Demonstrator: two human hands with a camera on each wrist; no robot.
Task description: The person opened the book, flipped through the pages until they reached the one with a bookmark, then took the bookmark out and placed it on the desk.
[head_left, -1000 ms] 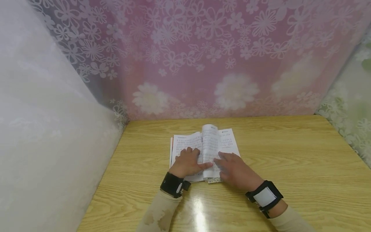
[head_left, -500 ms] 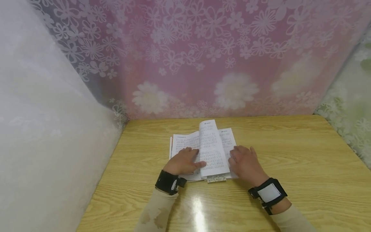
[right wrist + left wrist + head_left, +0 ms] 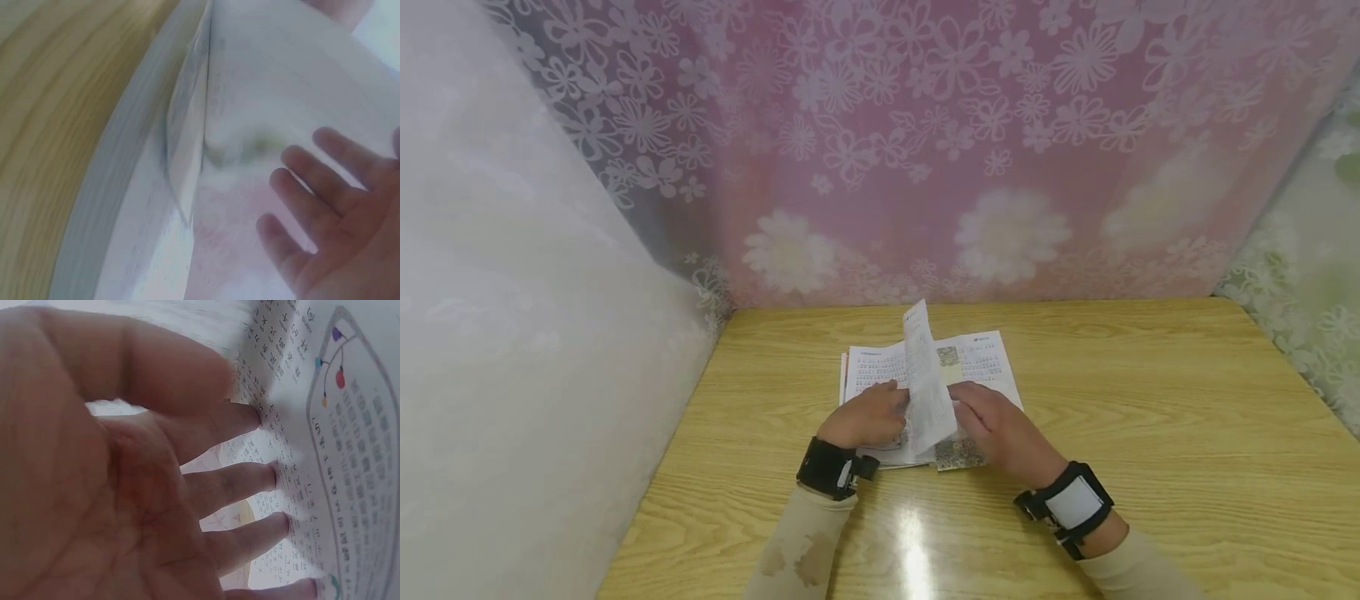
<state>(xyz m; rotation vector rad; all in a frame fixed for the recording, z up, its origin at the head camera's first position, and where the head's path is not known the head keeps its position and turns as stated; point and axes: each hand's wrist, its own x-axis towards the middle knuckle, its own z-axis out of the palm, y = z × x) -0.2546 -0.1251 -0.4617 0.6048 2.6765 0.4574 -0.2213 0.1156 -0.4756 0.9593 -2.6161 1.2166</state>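
An open book (image 3: 880, 365) with printed text lies on the table. One page (image 3: 925, 379) stands up near its fold, leaning a little. My left hand (image 3: 867, 417) rests at the left page; in the left wrist view its fingertips (image 3: 262, 477) touch the printed paper near the fold, thumb apart. My right hand (image 3: 1003, 433) is on the other side of the raised page, its fingers extended towards it; the right wrist view shows them spread and holding nothing. A patterned strip (image 3: 958, 456) lies along the right page, partly covered by this hand.
The wooden table (image 3: 1150, 400) extends on both sides of the book. A pink floral sheet (image 3: 887, 208) hangs behind its back edge. Pale coverings flank the left (image 3: 550, 333) and right (image 3: 1315, 275) sides.
The page rose from leaning right to nearly upright, exposing more of the patterned strip. My right hand first drew right, then came back left beside the page. The left hand shifted slightly left.
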